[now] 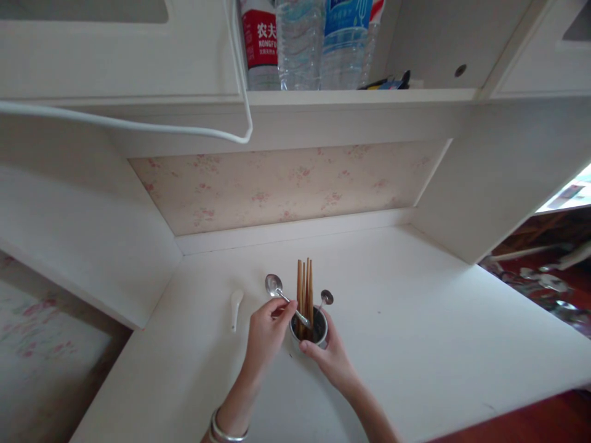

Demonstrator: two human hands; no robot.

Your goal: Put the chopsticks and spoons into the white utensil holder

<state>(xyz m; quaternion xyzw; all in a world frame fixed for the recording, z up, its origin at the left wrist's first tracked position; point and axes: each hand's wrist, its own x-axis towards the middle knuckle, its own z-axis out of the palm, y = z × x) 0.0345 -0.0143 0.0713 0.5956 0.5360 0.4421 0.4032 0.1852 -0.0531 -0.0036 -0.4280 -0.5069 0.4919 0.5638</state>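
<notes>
My left hand [270, 321] pinches the handle of a metal spoon [274, 285], its bowl pointing up and to the left. The handle's end reaches over the mouth of a small round cup [295, 339]. Around the right side of that cup, my right hand [330, 354] is wrapped with the thumb at the near rim. Several wooden chopsticks [305, 283] stand upright in the cup. A second metal spoon [326, 298] leans out of it on the right, bowl up. On the counter left of my left hand lies a white spoon [235, 307].
The white counter [415, 332] runs between two side panels, with a flowered wall panel [286, 191] behind. Overhead, an open cabinet shelf [360, 97] holds several plastic bottles [300, 46]. A white cable [138, 125] hangs at the upper left.
</notes>
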